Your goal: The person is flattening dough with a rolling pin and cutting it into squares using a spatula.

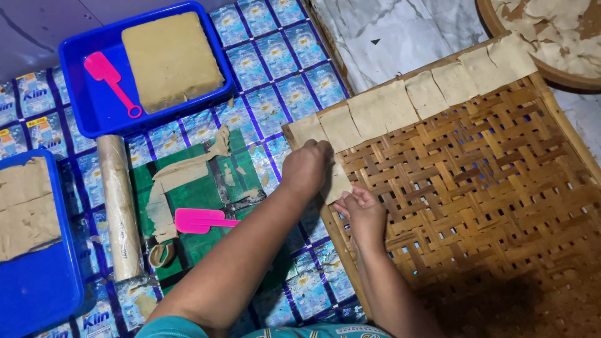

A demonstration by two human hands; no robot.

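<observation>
Dough fills the left side of the view: a blue tray (37, 294) at the edge holds flat slabs, and a second blue tray (94, 112) farther up carries a thick tan dough block (170, 57) beside a pink scraper (111, 80). Next comes a wooden rolling pin (119, 209) lying lengthwise on the printed plastic mat (269, 62), then a green cutting board (200, 194) strewn with dough trimmings and another pink spatula (199, 220). Past it, the left hand (305, 170) is curled, its fingertips pressing the top of a thin dough square (336, 183) at the near-left edge of the woven bamboo tray (488, 188). Just below, the right hand (362, 211) pinches the lower edge of the same square between thumb and fingers. A row of laid squares (426, 94) runs along the tray's upper edge toward a round tray (551, 37) of scraps. Judging by this, the step in hand is laying this piece to start a second row; the next move likely calls for smoothing it flat, close under the first row without overlap.
</observation>
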